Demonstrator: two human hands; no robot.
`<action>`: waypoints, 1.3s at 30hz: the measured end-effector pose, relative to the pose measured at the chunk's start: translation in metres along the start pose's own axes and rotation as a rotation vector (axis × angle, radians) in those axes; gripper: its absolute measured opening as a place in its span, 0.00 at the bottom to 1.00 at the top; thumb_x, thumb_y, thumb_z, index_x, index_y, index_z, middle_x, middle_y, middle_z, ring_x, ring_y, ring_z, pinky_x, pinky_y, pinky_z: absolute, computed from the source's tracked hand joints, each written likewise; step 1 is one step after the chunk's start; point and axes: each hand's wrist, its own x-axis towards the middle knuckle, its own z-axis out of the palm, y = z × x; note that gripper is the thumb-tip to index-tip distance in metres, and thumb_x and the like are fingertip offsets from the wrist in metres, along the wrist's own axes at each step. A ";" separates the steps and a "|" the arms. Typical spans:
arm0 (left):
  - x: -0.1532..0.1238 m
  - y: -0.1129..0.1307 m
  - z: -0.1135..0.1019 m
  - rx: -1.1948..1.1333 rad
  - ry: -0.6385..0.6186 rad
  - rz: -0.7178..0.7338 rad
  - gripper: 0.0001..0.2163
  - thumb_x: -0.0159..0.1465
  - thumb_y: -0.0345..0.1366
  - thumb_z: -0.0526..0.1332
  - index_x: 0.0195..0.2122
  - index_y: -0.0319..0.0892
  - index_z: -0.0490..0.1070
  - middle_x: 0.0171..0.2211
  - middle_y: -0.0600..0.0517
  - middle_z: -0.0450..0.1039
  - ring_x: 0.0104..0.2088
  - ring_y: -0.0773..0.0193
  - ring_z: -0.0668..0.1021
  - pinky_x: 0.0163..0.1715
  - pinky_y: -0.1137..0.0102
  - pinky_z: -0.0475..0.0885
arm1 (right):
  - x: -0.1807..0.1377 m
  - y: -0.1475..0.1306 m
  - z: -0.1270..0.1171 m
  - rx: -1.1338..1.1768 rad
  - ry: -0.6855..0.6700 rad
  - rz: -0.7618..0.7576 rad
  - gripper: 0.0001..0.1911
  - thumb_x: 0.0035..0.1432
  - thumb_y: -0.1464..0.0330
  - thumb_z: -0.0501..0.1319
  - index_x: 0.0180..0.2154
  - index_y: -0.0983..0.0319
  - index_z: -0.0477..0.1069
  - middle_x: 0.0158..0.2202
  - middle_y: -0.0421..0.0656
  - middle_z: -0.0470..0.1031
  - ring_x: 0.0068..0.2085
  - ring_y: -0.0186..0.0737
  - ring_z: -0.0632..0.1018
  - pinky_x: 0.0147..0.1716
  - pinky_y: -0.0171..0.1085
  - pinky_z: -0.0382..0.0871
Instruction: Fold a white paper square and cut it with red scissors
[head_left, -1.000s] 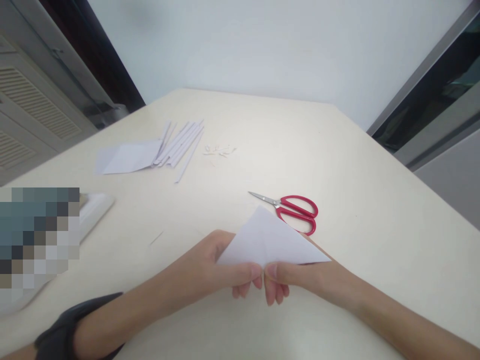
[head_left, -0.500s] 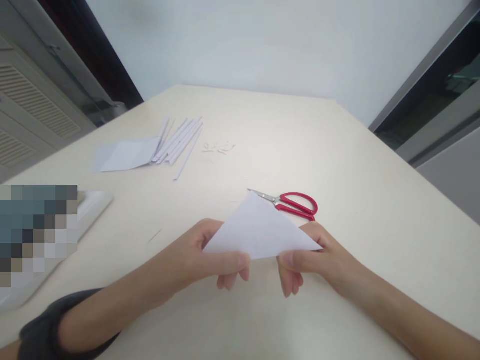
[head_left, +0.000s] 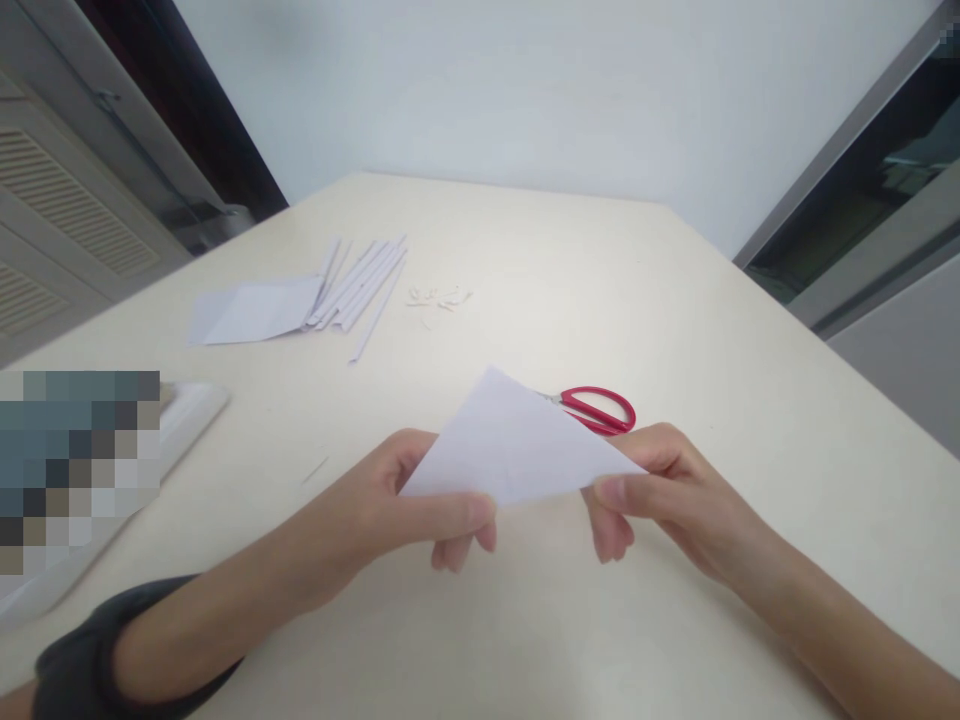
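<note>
A white sheet of paper folded into a triangle [head_left: 517,440] is held up in front of me, its peak pointing away. My left hand [head_left: 427,505] pinches the near edge at the left, thumb on top and fingers curled underneath. At the right end, my right hand [head_left: 660,485] grips the same edge between thumb and fingers. Just beyond the paper lies a pair of scissors [head_left: 600,405] with red handles. The paper hides most of the blades.
Flat white paper [head_left: 262,310] lies at the back left of the table [head_left: 570,260], beside several narrow folded paper strips [head_left: 367,285]. Small white scraps [head_left: 439,297] are scattered right of them. A white tray-like object [head_left: 191,420], partly blurred out, stands at the left edge.
My right hand has slid outward to the right along the paper's near edge. The triangle has risen and tilted slightly, now covering more of the scissors' blades.
</note>
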 end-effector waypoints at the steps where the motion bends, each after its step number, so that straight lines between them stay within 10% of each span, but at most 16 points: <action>1: 0.000 0.001 -0.001 -0.008 0.002 0.013 0.08 0.57 0.36 0.67 0.22 0.42 0.78 0.16 0.57 0.71 0.18 0.73 0.69 0.20 0.78 0.62 | 0.000 -0.001 -0.001 0.002 0.012 -0.011 0.16 0.60 0.72 0.58 0.21 0.64 0.77 0.20 0.40 0.75 0.23 0.31 0.71 0.24 0.31 0.63; 20: -0.001 -0.001 -0.002 0.017 0.105 0.063 0.08 0.59 0.37 0.66 0.23 0.44 0.77 0.15 0.60 0.68 0.19 0.73 0.68 0.22 0.78 0.62 | -0.005 0.000 -0.002 -0.013 0.068 -0.064 0.15 0.56 0.79 0.57 0.23 0.62 0.78 0.23 0.38 0.77 0.26 0.31 0.73 0.26 0.29 0.68; 39: 0.000 0.009 0.010 0.125 0.067 -0.066 0.08 0.57 0.36 0.65 0.23 0.40 0.76 0.17 0.57 0.69 0.20 0.71 0.69 0.22 0.75 0.62 | 0.007 0.019 0.019 0.087 -0.167 0.028 0.19 0.66 0.60 0.56 0.30 0.66 0.75 0.29 0.43 0.74 0.29 0.34 0.72 0.30 0.33 0.67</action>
